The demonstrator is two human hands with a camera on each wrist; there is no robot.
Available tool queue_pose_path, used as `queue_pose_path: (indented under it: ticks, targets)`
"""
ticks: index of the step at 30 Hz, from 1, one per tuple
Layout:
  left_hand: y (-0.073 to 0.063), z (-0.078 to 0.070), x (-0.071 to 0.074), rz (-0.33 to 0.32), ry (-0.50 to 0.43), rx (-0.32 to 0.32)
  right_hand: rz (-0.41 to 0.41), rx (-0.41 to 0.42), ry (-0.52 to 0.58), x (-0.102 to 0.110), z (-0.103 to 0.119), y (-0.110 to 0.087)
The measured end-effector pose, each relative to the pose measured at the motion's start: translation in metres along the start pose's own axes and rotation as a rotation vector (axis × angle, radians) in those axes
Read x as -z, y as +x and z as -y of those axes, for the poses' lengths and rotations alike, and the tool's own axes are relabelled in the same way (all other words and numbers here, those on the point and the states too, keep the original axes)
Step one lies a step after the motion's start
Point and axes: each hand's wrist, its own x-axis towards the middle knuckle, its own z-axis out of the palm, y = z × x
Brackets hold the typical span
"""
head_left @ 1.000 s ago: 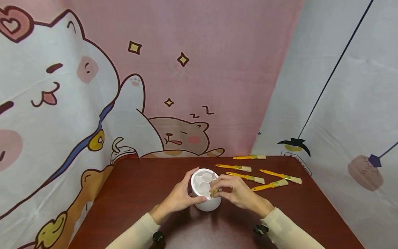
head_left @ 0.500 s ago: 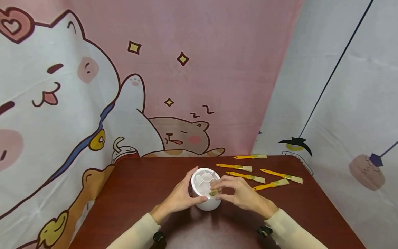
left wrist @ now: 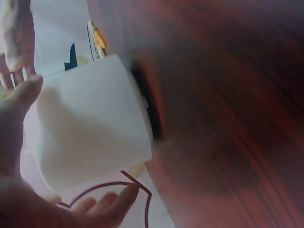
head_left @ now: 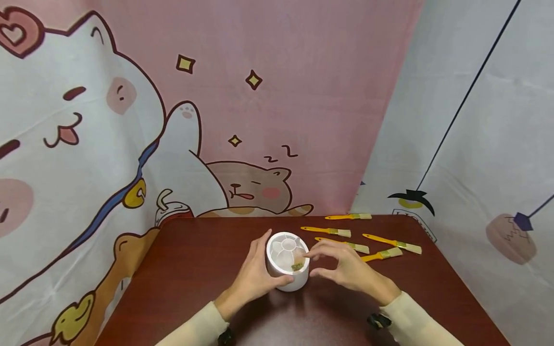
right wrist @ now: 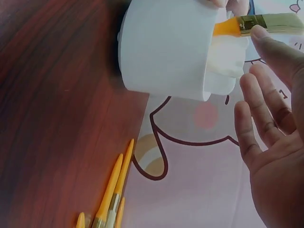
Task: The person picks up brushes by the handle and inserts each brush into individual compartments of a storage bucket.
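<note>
A white round desk organizer [head_left: 298, 279] with a divided top stands on the table in the head view. My left hand [head_left: 256, 273] holds it from the left side, thumb on the near wall and fingers round the far side. One paintbrush [right wrist: 280, 23] stands in a compartment, its yellow handle mostly hidden inside and its bristles sticking out. Just right of the organizer is my right hand [head_left: 352, 269], fingers loosely extended. In the right wrist view, its thumb lies at the brush's metal band; whether it touches cannot be told. The other fingers are spread and hold nothing.
Several yellow-handled paintbrushes [head_left: 381, 254] lie on the dark red-brown table [head_left: 207, 245], behind and right of the organizer. Printed cloth [head_left: 320, 96] hangs along the back and sides of the table.
My right hand has let go of the paintbrush and drawn back to the right. The brush stays standing in the organizer. My left hand keeps its hold.
</note>
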Motion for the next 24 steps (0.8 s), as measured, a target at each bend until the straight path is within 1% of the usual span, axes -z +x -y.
queue_pose_path:
  ticks: [3,5,10,13,16,24]
  targets:
    - [-0.003,-0.007,-0.005,-0.061,0.059,0.003,-0.004,-0.019,-0.042,0.003,0.0,-0.004]
    - [-0.003,-0.01,-0.008,-0.093,0.099,0.012,-0.006,-0.054,-0.068,0.005,0.0,-0.008]
    - [-0.002,-0.018,-0.013,-0.149,0.132,0.051,-0.019,-0.126,-0.116,0.01,0.0,-0.013]
    - [-0.001,-0.021,-0.013,-0.161,0.127,0.075,-0.035,-0.133,-0.132,0.011,0.0,-0.015]
    - [-0.001,-0.021,-0.013,-0.162,0.121,0.084,-0.056,-0.129,-0.15,0.012,-0.001,-0.016]
    - [-0.001,-0.017,-0.012,-0.143,0.11,0.068,-0.108,-0.123,-0.169,0.015,-0.003,-0.017]
